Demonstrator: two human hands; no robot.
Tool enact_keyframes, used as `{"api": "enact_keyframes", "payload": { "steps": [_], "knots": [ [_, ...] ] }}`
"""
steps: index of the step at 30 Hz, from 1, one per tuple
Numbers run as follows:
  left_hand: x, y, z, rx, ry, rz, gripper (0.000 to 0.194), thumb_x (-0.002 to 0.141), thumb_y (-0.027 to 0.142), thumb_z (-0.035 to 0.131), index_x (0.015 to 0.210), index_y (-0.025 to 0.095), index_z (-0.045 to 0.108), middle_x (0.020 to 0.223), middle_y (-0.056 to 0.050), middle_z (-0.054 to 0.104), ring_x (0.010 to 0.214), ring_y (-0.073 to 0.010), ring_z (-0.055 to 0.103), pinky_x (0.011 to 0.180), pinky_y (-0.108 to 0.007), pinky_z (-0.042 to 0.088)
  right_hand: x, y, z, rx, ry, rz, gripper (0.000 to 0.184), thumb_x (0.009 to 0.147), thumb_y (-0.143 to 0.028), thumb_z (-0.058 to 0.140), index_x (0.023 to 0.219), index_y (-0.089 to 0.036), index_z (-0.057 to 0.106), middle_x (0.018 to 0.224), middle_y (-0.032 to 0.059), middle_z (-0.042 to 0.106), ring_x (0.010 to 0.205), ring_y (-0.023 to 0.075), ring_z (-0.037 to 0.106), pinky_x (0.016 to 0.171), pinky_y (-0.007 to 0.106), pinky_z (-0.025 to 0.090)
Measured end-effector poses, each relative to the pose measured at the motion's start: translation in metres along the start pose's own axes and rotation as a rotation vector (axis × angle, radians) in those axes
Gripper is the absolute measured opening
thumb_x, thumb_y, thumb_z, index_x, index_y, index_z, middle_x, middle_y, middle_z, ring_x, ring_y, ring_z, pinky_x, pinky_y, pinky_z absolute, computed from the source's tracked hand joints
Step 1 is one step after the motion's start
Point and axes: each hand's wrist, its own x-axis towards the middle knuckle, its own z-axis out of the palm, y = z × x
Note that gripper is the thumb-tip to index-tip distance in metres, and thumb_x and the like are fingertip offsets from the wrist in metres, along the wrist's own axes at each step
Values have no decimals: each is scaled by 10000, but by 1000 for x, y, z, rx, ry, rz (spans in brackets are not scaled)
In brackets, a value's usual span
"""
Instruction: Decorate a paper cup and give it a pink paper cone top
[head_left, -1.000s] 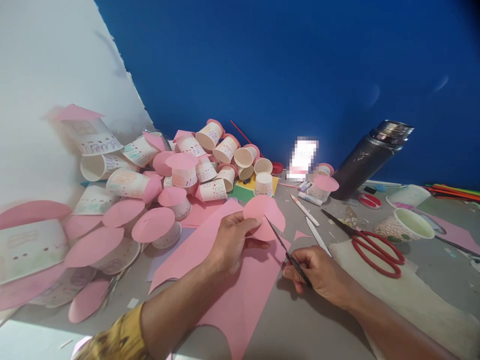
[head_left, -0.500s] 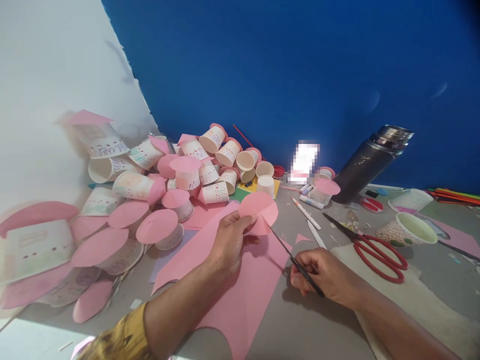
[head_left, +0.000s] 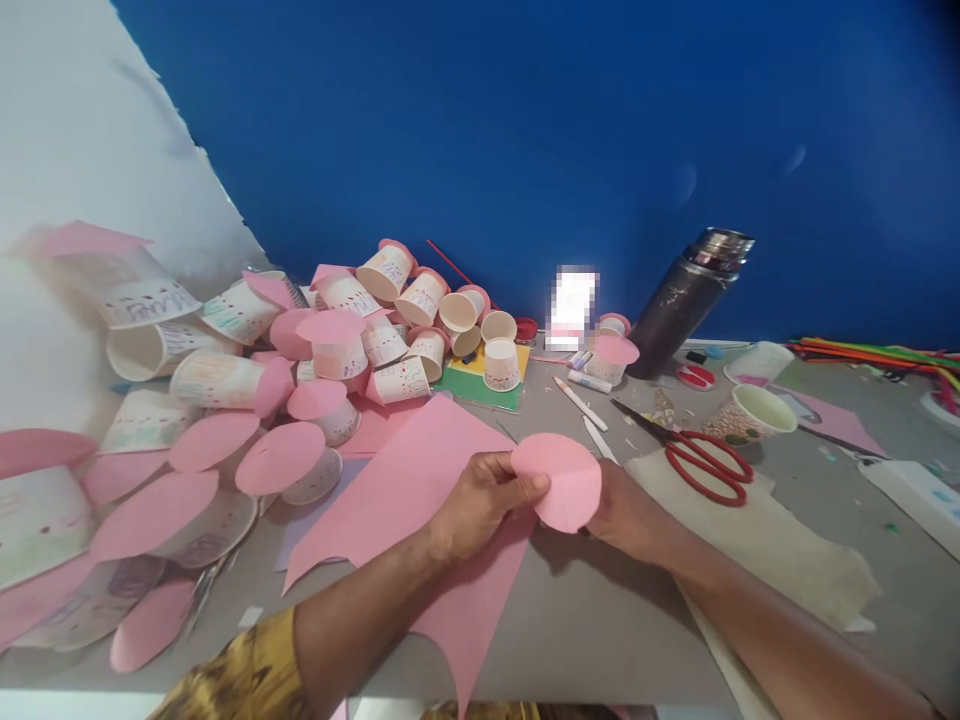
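My left hand (head_left: 484,505) pinches a round piece of pink paper (head_left: 559,478), thumb flat on its face and fingers underneath. Close behind the disc's right edge is my right hand (head_left: 626,510); its fingers are hidden by the paper, so what it holds cannot be seen. Below the left hand and forearm lies a large pink paper sheet (head_left: 405,470) with curved cut-outs along its edges. Red-handled scissors (head_left: 709,465) rest on the table beyond the right forearm, lying partly over a beige cloth-like sheet (head_left: 780,550).
Decorated paper cups (head_left: 225,380) with pink paper tops are piled on the left. A dark metal flask (head_left: 682,300) leans at the back right, near a patterned cup (head_left: 750,415). Markers (head_left: 581,403) lie mid-table. A blue wall (head_left: 450,120) stands behind.
The pink disc has moved right and toward me, turning its face up. My right hand has gone behind it, and the thin dark cutting tool it held is out of sight. The view has shifted right.
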Motion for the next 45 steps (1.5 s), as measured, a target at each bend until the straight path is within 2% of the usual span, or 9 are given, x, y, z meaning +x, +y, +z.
{"api": "enact_keyframes", "payload": {
  "steps": [6,8,12,14,21,27,31,39,45],
  "knots": [
    [0,5,4,-79,69,47,260,730,358,827,832,123,786,841,-112,750,826,-237,670,833,-365,508,6,9,-14,347,-259,79,215,686,-295,670,846,-165,730,745,9,698,580,112,528,525,223,409],
    [0,8,4,-33,135,56,237,718,337,825,818,129,774,844,-93,739,825,-214,647,832,-340,493,10,14,-15,301,-180,61,223,718,-317,663,867,-167,733,719,-6,679,560,102,505,523,223,394],
    [1,13,-2,151,476,72,228,704,318,782,631,148,649,620,4,579,593,-112,480,596,-248,386,13,15,-8,-93,125,44,236,813,-365,637,915,-188,755,768,16,720,640,153,582,586,263,408],
    [3,14,-6,220,525,92,281,715,328,758,585,160,574,544,39,473,525,-87,388,531,-235,314,12,14,-3,-261,159,-23,232,882,-368,592,916,-215,764,806,23,738,708,178,617,638,280,416],
    [8,13,-12,225,446,68,246,741,356,721,669,179,567,499,55,443,473,-79,346,469,-218,249,8,21,7,-389,193,-342,285,936,-239,500,856,-227,773,1064,80,773,988,242,707,869,336,495],
    [6,17,-8,348,443,48,208,754,308,666,630,178,559,499,59,413,481,-77,313,466,-222,221,2,12,-5,-44,343,-93,336,942,-446,554,914,-188,767,579,14,680,494,154,588,531,263,446],
    [3,19,-4,442,428,69,223,741,278,659,586,174,538,524,59,399,504,-75,303,482,-231,213,5,10,-12,204,308,-61,455,863,-618,625,834,-176,731,683,32,691,496,115,509,492,249,394],
    [6,14,-6,165,272,-153,198,693,293,735,804,138,684,517,31,536,426,-60,347,425,-207,221,11,15,-9,134,364,-90,307,778,-476,747,772,-175,684,623,-16,615,545,109,478,512,241,359],
    [7,6,-9,72,189,-189,234,739,328,756,786,160,600,541,-25,631,393,-89,474,396,-203,328,11,19,-5,312,252,-50,340,771,-490,781,797,-182,640,553,-57,559,474,83,449,485,227,325]
  ]
}}
